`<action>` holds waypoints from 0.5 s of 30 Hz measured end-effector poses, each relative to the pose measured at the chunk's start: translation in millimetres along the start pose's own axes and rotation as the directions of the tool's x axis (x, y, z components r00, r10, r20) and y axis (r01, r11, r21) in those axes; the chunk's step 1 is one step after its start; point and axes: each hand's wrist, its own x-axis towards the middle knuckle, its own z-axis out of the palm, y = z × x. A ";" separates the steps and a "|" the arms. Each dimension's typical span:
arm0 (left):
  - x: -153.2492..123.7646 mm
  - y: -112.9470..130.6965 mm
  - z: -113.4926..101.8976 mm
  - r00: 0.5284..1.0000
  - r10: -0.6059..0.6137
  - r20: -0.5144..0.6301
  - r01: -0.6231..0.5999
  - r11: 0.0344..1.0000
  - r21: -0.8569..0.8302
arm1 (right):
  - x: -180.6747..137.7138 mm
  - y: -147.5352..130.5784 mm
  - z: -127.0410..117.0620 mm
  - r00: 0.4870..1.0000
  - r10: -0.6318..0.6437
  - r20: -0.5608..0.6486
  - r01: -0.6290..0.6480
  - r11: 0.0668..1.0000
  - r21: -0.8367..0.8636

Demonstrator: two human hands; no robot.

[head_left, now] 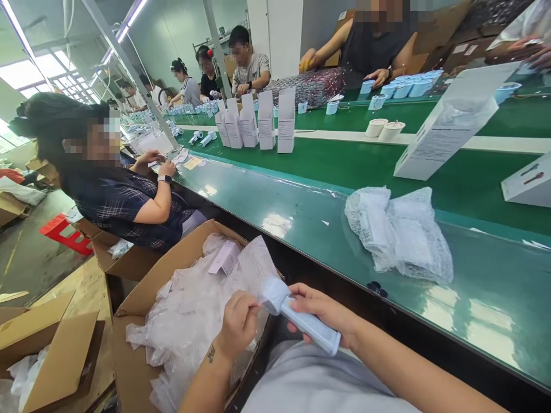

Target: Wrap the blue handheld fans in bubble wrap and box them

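Right hand is gripping the handle of a blue device above the lap; left hand is apparently pinching bubble wrap beside its head. Wrapping is looking incomplete: the handle is showing bare, while two wrapped pieces are lying on the glossy green desk, at 2 o'clock from the device. At 9 o'clock a carton is holding loose plastic; at 10, a co-worker is working; at 11, white boxes are standing.
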 end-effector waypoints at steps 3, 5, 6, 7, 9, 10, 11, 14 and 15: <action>-2.7 10.7 6.4 0.992 0.075 0.104 -0.080 0.996 0.043 | -1.7 0.4 0.6 0.994 0.003 -0.112 0.006 0.997 0.074; -1.0 22.1 18.8 0.972 0.118 0.202 -0.120 0.993 -0.002 | 1.9 3.1 3.3 0.981 0.020 -0.194 0.004 0.992 0.124; 1.2 27.7 25.9 0.966 0.118 0.230 -0.111 0.993 -0.044 | 3.9 4.3 5.5 0.974 0.045 -0.221 -0.011 0.988 0.151; 4.4 32.6 32.5 0.971 0.083 0.226 -0.065 0.994 -0.089 | 5.2 4.9 8.1 0.968 0.083 -0.238 -0.041 0.984 0.175; 13.3 39.0 42.1 0.983 -0.113 0.144 0.140 0.971 -0.194 | 4.6 3.7 13.5 0.947 0.210 -0.242 -0.157 0.963 0.220; 18.6 40.8 44.3 0.965 -0.241 0.104 0.261 0.929 -0.264 | 2.3 1.8 15.9 0.932 0.275 -0.237 -0.219 0.946 0.238; 24.2 42.0 44.8 0.930 -0.356 0.088 0.364 0.867 -0.340 | -1.1 -0.9 17.8 0.917 0.317 -0.242 -0.257 0.933 0.251; 39.8 47.0 38.6 0.834 -0.531 0.149 0.521 0.671 -0.528 | -14.8 -12.8 19.2 0.907 0.322 -0.270 -0.262 0.936 0.235; 44.1 50.4 35.4 0.813 -0.558 0.166 0.540 0.615 -0.575 | -19.2 -18.0 18.4 0.914 0.294 -0.279 -0.245 0.949 0.197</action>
